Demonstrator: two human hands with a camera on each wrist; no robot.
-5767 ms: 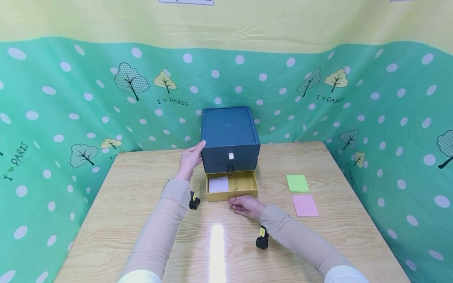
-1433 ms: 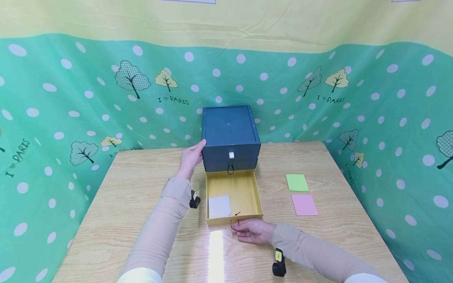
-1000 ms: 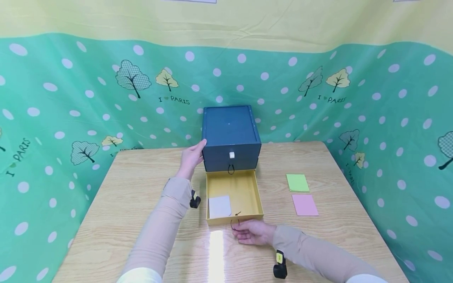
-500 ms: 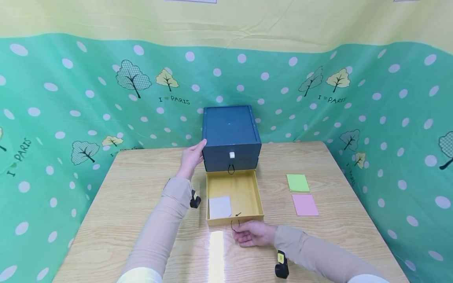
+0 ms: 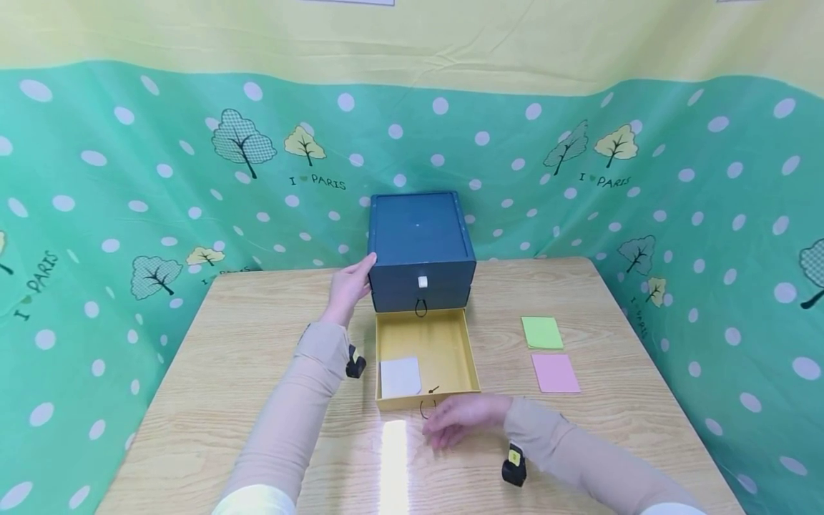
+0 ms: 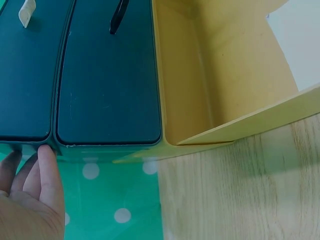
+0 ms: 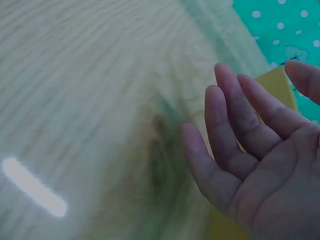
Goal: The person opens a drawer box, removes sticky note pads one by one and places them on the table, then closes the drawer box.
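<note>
A dark blue cabinet (image 5: 418,229) of stacked drawers stands at the back of the table. Its yellow bottom drawer (image 5: 447,347) is pulled far out, with a white paper pad (image 5: 400,377) in the front left corner. My left hand (image 5: 350,287) rests against the cabinet's left side; in the left wrist view its fingers (image 6: 49,172) lie straight along the edge. My right hand (image 5: 465,417), slightly blurred, is in front of the drawer beside its black cord loop (image 5: 423,412). In the right wrist view the fingers (image 7: 217,125) are spread loosely and hold nothing.
On the table's right lie a green paper pad (image 5: 541,332) and a pink one (image 5: 556,373). The upper drawers bear a white knob (image 5: 423,282) and a black loop (image 5: 421,309). A polka-dot curtain (image 5: 309,214) hangs behind and at the sides.
The right hand drew the yellow drawer outward by its cord loop, then let go of the loop and loosened its fingers. The left hand stayed on the cabinet's side.
</note>
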